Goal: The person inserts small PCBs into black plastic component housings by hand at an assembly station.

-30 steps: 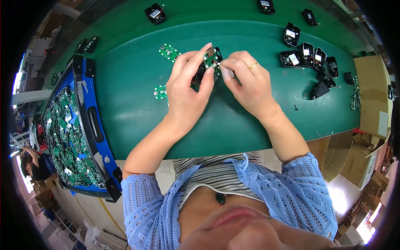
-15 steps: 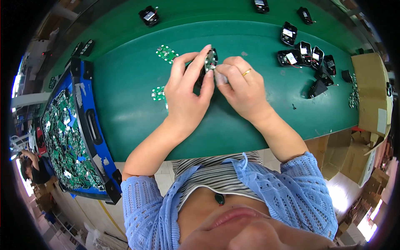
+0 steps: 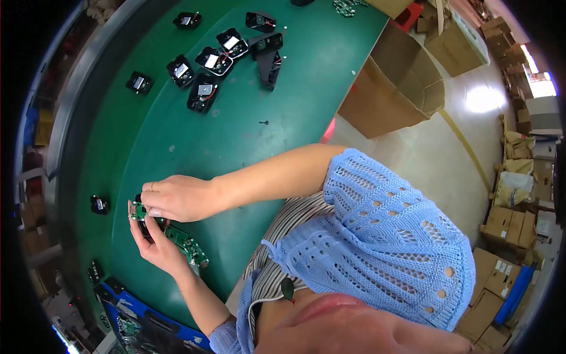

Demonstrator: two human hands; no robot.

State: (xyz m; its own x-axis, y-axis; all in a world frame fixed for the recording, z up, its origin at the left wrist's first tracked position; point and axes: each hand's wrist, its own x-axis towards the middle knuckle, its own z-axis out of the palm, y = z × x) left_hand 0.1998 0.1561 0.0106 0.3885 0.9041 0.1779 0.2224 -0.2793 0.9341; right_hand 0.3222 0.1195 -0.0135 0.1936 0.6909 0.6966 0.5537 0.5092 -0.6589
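Observation:
At the left of the view, both hands meet around a small green circuit board (image 3: 138,211) with a black housing partly showing behind it. My left hand (image 3: 158,243) is closed around the pair from the near side, its thumb and fingers at the edges. My right hand (image 3: 180,198), with a ring on one finger, presses bent fingertips together at the board's right edge. Whatever those fingertips pinch is hidden. Just right of my left hand, more green circuit boards (image 3: 187,244) lie on the green table (image 3: 236,156), partly covered by the hand.
Several black housings (image 3: 203,91) with red wires lie across the far table. A small black piece (image 3: 264,123) sits mid-table. A blue bin (image 3: 138,304) of circuit boards stands at the lower left. Past the table's right edge is an open cardboard box (image 3: 383,97).
The view has swung to the right, so the hands now appear farther left and the bin lower. My hands stay together at the board and housing.

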